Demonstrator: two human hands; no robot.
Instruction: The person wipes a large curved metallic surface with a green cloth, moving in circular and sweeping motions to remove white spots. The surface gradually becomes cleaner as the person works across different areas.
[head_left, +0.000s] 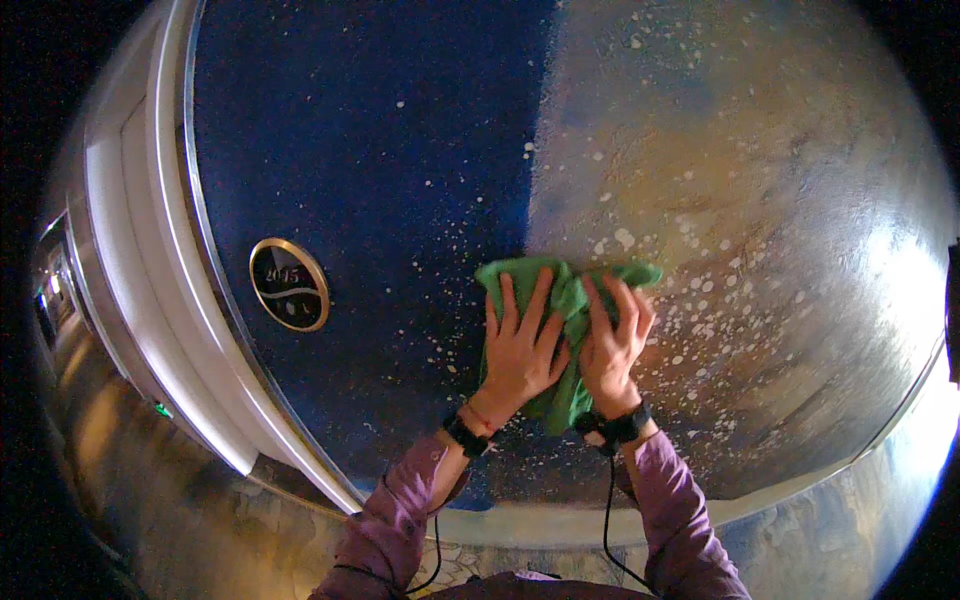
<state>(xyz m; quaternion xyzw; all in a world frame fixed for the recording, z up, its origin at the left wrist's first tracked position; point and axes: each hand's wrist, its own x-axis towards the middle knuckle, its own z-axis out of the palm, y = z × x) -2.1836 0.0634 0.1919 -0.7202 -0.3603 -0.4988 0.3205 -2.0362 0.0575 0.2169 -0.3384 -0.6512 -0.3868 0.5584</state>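
A green cloth (564, 300) lies bunched against a textured wall painted dark blue (360, 150) on the left and mottled grey-brown on the right. My left hand (523, 352) presses flat on the cloth with its fingers spread. Close beside it, my right hand (615, 337) rests on the cloth's right part, fingers bent over it. Folds of the cloth hang down between my wrists. White spatters (701, 300) dot the wall around both hands, most densely to the right.
An oval sign (289, 285) with a gold rim and writing is mounted on the blue part. White door trim (195, 300) curves down the left side. A pale baseboard (555, 525) runs along the wall's foot. Black cords (609, 517) hang from both wrist bands.
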